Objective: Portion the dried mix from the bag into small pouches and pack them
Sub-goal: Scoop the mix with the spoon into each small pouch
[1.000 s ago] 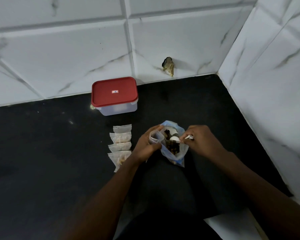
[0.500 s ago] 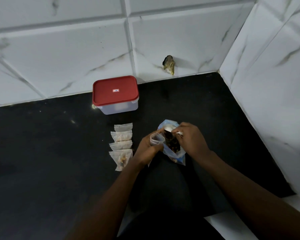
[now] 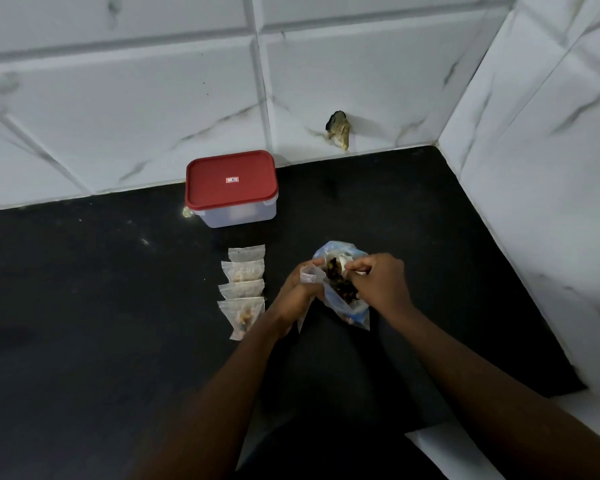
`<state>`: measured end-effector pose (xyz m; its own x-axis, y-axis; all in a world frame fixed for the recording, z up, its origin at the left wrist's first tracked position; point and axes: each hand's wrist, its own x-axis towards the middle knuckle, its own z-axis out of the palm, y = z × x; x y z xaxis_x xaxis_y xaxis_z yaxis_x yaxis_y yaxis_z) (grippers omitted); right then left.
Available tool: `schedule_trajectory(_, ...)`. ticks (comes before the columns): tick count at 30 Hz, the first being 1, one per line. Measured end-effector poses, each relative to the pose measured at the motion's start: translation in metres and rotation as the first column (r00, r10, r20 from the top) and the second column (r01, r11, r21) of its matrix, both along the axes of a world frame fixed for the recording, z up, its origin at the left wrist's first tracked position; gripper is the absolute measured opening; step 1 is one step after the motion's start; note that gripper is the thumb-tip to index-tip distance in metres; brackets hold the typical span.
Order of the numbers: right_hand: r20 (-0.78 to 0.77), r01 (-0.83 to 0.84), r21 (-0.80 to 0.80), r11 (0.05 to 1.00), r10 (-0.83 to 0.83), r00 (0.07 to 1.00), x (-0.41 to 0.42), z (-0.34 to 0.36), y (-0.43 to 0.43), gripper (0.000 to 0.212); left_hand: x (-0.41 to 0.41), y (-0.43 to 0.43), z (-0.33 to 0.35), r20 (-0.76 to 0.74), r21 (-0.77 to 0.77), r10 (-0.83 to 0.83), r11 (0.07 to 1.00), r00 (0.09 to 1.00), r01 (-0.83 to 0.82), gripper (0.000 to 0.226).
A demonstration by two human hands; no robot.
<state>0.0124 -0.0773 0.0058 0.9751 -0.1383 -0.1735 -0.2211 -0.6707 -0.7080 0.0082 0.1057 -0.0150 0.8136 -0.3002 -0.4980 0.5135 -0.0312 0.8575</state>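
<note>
1. Black counter (image 3: 84, 306); white tiled wall (image 3: 153, 98) along 12 and 3 o'clock.
2. Just right of centre: clear bag (image 3: 355, 311), mouth open, dark dried mix (image 3: 340, 287) inside.
3. Left hand (image 3: 297, 292) at bag's 9 o'clock, fingers curled round small pouch (image 3: 308, 274); pouch mouth up, right beside bag's rim.
4. Right hand (image 3: 378, 285) at bag's 3 o'clock, fingertips pinching white item (image 3: 358, 270) over bag's mouth; kind not clear.
5. Hands close together, bag between them.
6. At 9 o'clock from left hand: pouch row (image 3: 242, 289), four flat on counter, running 12 to 6, edges overlapping. Brownish bits visible in nearest one and in second from far end.
7. At 11 o'clock from bag: box (image 3: 238, 214) under red lid (image 3: 231, 183), closed, close to wall.
8. At 12 o'clock from bag: dark chipped hole (image 3: 338, 128) low in wall, just above counter edge.
</note>
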Motion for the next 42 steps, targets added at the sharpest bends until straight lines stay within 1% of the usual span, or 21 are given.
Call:
schedule_trajectory(3,-0.14,0.179,0.205,0.962,-0.152,0.978,-0.004,0.0,0.001,0.017,-0.001,0.0,-0.002,-0.023,-0.059,0.032,0.998,0.999,-0.033,0.068)
schedule_trajectory(7,-0.274,0.335,0.343,0.878,-0.248,0.929,-0.004,0.002,-0.003,0.016,0.003,-0.002,-0.002,-0.027,-0.087,-0.002,0.996,1.0,0.0,0.068)
schedule_trajectory(9,-0.326,0.395,0.402,0.826,-0.274,0.905,-0.002,0.003,-0.005,0.015,0.006,-0.004,0.0,-0.014,-0.059,-0.031,0.998,0.999,0.03,0.072)
schedule_trajectory(11,-0.366,0.449,0.448,0.773,-0.3,0.881,-0.001,0.006,-0.006,0.014,0.007,-0.006,0.004,0.011,0.001,-0.048,0.999,0.999,0.048,0.073)
schedule_trajectory(13,-0.401,0.491,0.506,0.709,-0.31,0.862,0.0,0.008,-0.007,0.012,0.007,-0.006,0.005,0.028,0.034,-0.023,0.999,0.999,0.022,0.069)
schedule_trajectory(14,-0.41,0.492,0.519,0.699,-0.302,0.861,0.0,0.009,-0.008,0.012,0.007,-0.005,0.006,0.033,0.037,-0.018,0.999,0.999,0.017,0.066)
schedule_trajectory(15,-0.407,0.478,0.509,0.716,-0.289,0.867,0.0,0.01,-0.009,0.012,0.006,-0.004,0.007,0.041,0.036,-0.032,0.999,0.999,0.031,0.065)
schedule_trajectory(18,-0.344,0.41,0.395,0.822,-0.281,0.896,0.003,0.008,-0.01,0.01,0.005,0.0,0.009,0.085,0.034,-0.116,0.993,0.99,0.113,0.063)
schedule_trajectory(20,-0.311,0.384,0.347,0.856,-0.281,0.908,0.006,0.005,-0.008,0.011,0.005,0.0,0.009,0.107,0.044,-0.146,0.989,0.983,0.142,0.062)
schedule_trajectory(23,-0.346,0.398,0.381,0.834,-0.271,0.899,0.008,0.003,-0.004,0.01,0.006,0.001,0.011,0.108,0.058,-0.146,0.988,0.983,0.141,0.068)
schedule_trajectory(26,-0.405,0.439,0.481,0.759,-0.252,0.879,0.008,0.008,-0.009,0.013,0.005,0.006,0.011,0.139,0.062,-0.12,0.992,0.983,0.112,0.058)
schedule_trajectory(28,-0.429,0.44,0.507,0.741,-0.227,0.875,0.008,0.013,-0.016,0.013,0.003,0.008,0.009,0.168,0.082,-0.109,0.992,0.98,0.097,0.059)
schedule_trajectory(33,-0.455,0.403,0.465,0.788,-0.177,0.873,0.006,0.018,-0.029,0.012,0.001,0.007,0.003,0.251,0.185,-0.166,0.975,0.953,0.121,0.066)
schedule_trajectory(38,-0.466,0.365,0.443,0.819,-0.137,0.874,-0.001,0.015,-0.039,0.014,0.001,0.01,-0.003,0.275,0.235,-0.155,0.968,0.949,0.09,0.065)
schedule_trajectory(42,-0.453,0.371,0.471,0.8,-0.142,0.88,-0.01,0.012,-0.045,0.013,-0.003,0.011,-0.004,0.268,0.27,-0.166,0.959,0.949,0.091,0.066)
